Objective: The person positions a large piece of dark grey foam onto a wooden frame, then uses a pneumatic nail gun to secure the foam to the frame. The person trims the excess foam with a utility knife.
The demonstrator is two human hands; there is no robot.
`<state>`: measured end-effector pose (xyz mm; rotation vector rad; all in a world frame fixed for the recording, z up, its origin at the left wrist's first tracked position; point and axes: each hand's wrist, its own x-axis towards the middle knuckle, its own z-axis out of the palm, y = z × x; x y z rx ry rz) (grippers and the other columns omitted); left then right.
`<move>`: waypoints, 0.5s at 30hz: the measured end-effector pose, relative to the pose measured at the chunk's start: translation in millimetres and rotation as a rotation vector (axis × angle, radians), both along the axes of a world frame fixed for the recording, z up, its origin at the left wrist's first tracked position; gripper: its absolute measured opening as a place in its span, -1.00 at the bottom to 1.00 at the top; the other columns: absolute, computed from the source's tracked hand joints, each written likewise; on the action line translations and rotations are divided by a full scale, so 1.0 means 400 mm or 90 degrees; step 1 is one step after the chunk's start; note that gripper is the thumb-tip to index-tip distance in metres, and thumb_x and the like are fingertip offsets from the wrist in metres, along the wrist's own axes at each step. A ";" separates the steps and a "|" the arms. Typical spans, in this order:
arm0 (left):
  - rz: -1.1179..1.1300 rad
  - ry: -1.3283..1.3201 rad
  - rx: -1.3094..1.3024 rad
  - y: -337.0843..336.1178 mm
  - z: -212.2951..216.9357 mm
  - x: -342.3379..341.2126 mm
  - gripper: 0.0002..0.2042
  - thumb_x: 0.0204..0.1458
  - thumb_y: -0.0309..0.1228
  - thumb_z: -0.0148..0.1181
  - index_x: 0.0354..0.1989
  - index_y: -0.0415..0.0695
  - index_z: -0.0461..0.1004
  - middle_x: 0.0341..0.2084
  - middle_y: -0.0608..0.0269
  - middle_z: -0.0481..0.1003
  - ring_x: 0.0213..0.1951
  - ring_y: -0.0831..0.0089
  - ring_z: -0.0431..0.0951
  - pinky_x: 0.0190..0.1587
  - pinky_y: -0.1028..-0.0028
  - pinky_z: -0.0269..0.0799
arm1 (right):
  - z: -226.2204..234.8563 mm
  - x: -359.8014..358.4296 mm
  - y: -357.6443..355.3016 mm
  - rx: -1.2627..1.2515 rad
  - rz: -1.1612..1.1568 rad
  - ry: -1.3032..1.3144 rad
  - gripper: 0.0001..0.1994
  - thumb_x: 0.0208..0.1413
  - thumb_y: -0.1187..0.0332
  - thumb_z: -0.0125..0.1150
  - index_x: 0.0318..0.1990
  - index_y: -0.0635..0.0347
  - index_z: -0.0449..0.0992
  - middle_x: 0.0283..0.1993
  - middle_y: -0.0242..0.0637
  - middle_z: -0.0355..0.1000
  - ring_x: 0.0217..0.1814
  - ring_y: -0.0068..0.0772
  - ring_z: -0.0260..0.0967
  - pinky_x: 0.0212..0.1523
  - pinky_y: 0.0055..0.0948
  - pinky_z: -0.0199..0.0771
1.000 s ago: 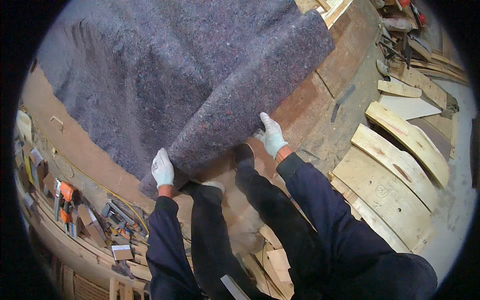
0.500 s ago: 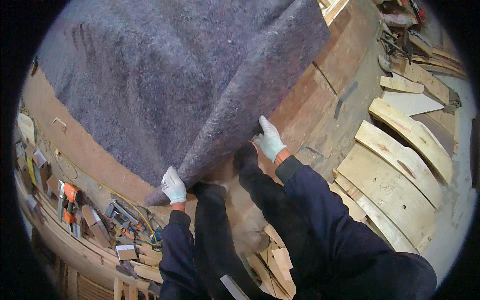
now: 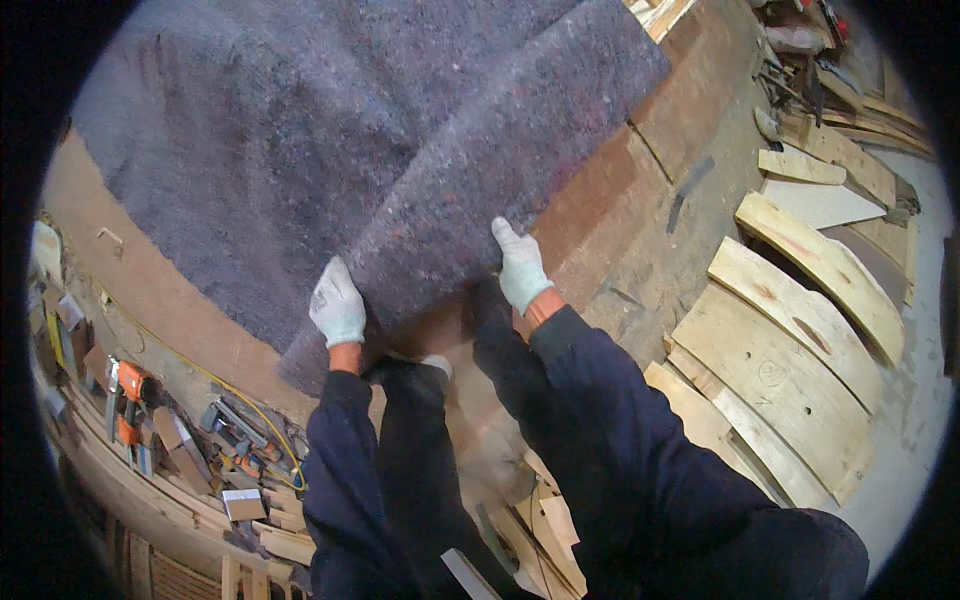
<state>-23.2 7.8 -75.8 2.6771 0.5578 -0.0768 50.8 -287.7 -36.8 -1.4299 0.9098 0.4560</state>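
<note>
A large purple-grey felt sheet [image 3: 250,170] lies creased over a brown wooden panel [image 3: 165,265]. Its near right edge is turned back into a broad flap [image 3: 510,150] running diagonally toward the far right. My left hand [image 3: 338,305], in a white glove, is closed on the fold near the sheet's near corner. Farther right, my gloved right hand [image 3: 522,270] pinches the flap's loose edge, thumb on top and the other fingers partly hidden. Both of my feet are close to the near edge of the felt.
Curved wooden pieces [image 3: 785,375] are piled on the right. On the left, an orange nail gun [image 3: 130,400], a yellow hose [image 3: 215,380] and a small box [image 3: 243,504] lie among wood strips. Offcuts [image 3: 545,525] lie between and behind my legs.
My left hand has moved away from me along the felt, and my right hand slightly to the left. The turned-back flap is now wider and lies flatter.
</note>
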 end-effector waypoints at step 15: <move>0.061 0.084 -0.052 -0.011 0.094 -0.105 -0.60 0.37 -0.18 -0.11 -0.11 -0.17 0.66 -0.17 -0.02 0.67 -0.15 -0.01 0.66 -0.04 0.10 0.52 | 0.045 -0.100 -0.017 -0.033 0.065 0.105 -0.20 0.21 -0.21 0.29 0.10 0.58 0.46 0.03 -0.06 0.50 0.04 -0.21 0.38 0.11 -0.24 0.39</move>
